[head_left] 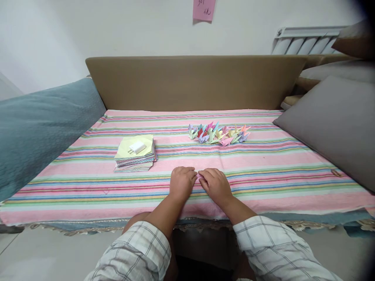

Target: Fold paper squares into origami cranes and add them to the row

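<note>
My left hand [183, 181] and my right hand [216, 183] meet over the striped cloth, fingertips almost touching. Between them shows a sliver of a small pink folded paper [198, 176], mostly hidden by the fingers. Both hands are closed in a pinch on it, low over the cloth. Beyond the right hand lies a cluster of several folded paper cranes [218, 134] in many colours. To the left, a stack of square paper sheets [134, 162] has a yellow sheet on top, with a white plug charger [137, 147] resting on it.
A pink striped cloth [88, 156] covers the seat. A brown backrest [190, 84] rises behind it, with a blue-covered armrest [52, 125] at left and grey cushions [334, 117] at right. A small brown object [336, 173] lies near the cushion. A pink note [204, 9] hangs on the wall.
</note>
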The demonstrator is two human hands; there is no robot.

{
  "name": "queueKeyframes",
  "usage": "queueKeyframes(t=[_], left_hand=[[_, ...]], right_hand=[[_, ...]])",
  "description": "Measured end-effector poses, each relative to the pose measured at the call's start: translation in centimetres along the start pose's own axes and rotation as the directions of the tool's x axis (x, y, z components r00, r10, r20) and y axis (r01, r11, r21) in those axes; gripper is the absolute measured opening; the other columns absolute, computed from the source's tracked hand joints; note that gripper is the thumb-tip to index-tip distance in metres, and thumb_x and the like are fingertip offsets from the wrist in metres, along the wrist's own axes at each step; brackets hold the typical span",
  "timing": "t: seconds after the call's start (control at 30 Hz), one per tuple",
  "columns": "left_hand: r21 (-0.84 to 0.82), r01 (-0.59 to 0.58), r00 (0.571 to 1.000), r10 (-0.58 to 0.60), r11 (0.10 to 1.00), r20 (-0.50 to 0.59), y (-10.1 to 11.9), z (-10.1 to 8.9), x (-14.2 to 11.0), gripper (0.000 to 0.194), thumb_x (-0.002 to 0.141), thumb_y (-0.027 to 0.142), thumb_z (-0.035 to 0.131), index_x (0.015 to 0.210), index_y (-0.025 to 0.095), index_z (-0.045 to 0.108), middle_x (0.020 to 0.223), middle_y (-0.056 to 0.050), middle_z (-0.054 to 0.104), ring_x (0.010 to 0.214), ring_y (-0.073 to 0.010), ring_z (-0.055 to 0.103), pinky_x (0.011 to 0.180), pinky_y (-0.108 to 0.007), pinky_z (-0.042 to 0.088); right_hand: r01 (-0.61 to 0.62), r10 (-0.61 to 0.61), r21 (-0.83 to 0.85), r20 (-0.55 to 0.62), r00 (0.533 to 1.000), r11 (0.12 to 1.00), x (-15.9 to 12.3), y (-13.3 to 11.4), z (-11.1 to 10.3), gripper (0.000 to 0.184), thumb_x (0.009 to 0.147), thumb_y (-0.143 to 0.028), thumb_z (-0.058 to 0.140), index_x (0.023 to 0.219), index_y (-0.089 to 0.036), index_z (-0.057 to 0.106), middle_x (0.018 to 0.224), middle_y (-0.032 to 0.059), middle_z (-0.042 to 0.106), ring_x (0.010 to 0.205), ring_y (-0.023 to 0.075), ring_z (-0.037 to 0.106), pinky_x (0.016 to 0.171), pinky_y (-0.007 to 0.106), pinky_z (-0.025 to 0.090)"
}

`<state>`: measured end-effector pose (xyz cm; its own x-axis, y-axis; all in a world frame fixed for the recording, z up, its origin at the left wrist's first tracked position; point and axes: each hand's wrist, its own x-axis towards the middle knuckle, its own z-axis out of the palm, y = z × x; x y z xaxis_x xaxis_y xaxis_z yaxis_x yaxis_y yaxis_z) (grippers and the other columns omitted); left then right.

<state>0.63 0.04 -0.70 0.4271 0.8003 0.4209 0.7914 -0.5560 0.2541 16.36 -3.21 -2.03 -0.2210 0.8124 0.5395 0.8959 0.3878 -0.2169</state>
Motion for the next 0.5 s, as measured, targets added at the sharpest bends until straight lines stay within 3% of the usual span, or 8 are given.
queueKeyframes(t=[0.27,0.5], left_hand=[[-0.017,0.011,1.000,-0.010,1.000,0.012,-0.18,0.30,0.03,0.013,0.081,0.026,0.061,0.090,0.024,0.070,0.102,-0.001,0.071,0.093,-0.0218,0.062,0.085,-0.039,0.043],[-0.044,0.007,1.000,-0.007,0.999,-0.012,-0.12,0.12,0.08,0.009,0.079,0.025,0.064,0.086,0.024,0.069,0.100,-0.001,0.071,0.092,-0.0212,0.061,0.085,-0.038,0.041]], right_hand=[[-0.016,0.016,0.069,-0.005,1.000,0.998,-0.01,0.32,0.37,0.010,0.084,-0.022,0.055,0.087,-0.020,0.065,0.085,0.0047,0.061,0.082,0.0192,0.051,0.074,0.031,0.040],[-0.067,0.067,0.159,0.004,0.998,0.985,0.09,0.72,0.71,0.019,0.081,-0.021,0.057,0.099,-0.018,0.063,0.090,0.0069,0.061,0.087,0.0212,0.053,0.079,0.033,0.042]])
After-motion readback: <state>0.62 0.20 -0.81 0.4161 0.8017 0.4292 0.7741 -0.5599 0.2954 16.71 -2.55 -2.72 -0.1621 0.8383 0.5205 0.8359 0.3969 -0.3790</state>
